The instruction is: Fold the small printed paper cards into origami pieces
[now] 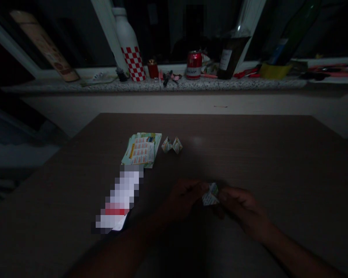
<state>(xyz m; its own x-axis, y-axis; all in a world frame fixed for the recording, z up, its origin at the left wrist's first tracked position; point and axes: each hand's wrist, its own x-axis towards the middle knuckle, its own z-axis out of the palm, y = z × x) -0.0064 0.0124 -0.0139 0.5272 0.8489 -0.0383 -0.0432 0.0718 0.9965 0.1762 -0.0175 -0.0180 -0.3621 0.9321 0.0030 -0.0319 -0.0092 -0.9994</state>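
Between my two hands is a small piece of folded printed paper (210, 195), pale with coloured print. My left hand (184, 199) pinches its left side, and my right hand (243, 206) has its thumb and fingers closed on the right side. Farther back on the table stands a folded paper figure (172, 145) with two pointed peaks, made of similar printed paper. Left of that figure lies a stack of green and white printed sheets (140, 150). The light is dim, so the finer folds cannot be made out.
A lit phone (120, 224), its screen blurred out, lies on the brown table (278, 154) left of my hands. Along the granite windowsill (104, 88) stand a red-checked bottle (133, 58), a red can (194, 65), a dark pouch (230, 58) and a tall patterned cylinder (46, 46).
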